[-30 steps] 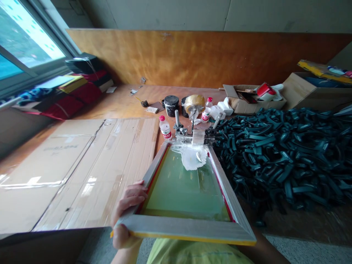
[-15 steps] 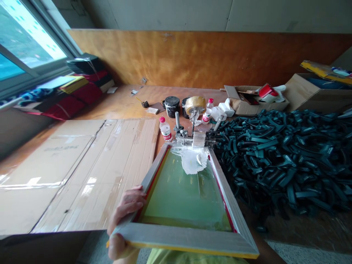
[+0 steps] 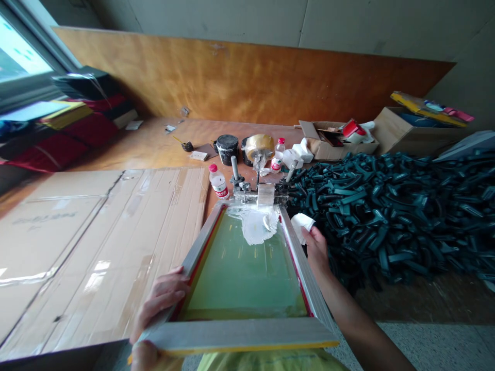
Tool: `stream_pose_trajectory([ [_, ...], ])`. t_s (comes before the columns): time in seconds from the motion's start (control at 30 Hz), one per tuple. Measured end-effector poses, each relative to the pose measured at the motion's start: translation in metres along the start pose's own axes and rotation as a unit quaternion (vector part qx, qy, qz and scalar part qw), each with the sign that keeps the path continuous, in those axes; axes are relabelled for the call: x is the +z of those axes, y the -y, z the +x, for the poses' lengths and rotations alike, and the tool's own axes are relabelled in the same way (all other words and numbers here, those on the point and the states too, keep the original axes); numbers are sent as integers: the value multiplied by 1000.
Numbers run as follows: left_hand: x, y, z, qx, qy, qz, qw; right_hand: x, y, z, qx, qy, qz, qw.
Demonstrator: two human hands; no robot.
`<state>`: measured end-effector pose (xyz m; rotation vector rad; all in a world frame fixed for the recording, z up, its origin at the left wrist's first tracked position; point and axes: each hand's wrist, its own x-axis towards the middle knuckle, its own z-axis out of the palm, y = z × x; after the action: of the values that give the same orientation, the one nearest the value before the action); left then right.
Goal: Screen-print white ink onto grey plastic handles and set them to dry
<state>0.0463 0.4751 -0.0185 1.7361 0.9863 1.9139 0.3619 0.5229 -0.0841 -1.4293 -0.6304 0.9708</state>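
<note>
A screen printing frame (image 3: 232,334) with grey metal sides and green mesh (image 3: 243,283) is tilted up toward me, its far end at a metal clamp (image 3: 255,195). My left hand (image 3: 160,301) grips its near left corner, fingers over the side and thumb at the front edge. Beyond the frame's right side, my right hand (image 3: 317,250) pinches a folded white cloth or tissue (image 3: 302,225). White paste (image 3: 257,226) covers the far part of the mesh, with a whitish scraper-like piece lying in it. What lies beneath the frame is hidden.
A large heap of dark green plastic parts (image 3: 402,211) fills the right side. Flattened cardboard (image 3: 104,247) covers the left. Behind the clamp stand a bottle (image 3: 219,183), a second bottle (image 3: 277,156), a black tub (image 3: 228,149) and a cardboard box (image 3: 338,149).
My right hand has come into view at the frame's right, holding the white cloth or tissue. My left hand keeps its grip. The view has swung a little to the right.
</note>
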Motion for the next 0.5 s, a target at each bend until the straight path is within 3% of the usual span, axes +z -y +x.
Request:
stream_pose_trajectory([
  [0.23, 3, -1, -2, -27, -24, 5, 999, 0, 34, -9, 27, 24, 137, 990],
  [0.37, 4, -1, -6, -29, -30, -9, 999, -1, 30, -7, 122, 49, 207, 969],
  [0.5, 1, 2, -9, -34, -36, -11, 999, -1, 22, -5, 189, 92, 196, 958],
])
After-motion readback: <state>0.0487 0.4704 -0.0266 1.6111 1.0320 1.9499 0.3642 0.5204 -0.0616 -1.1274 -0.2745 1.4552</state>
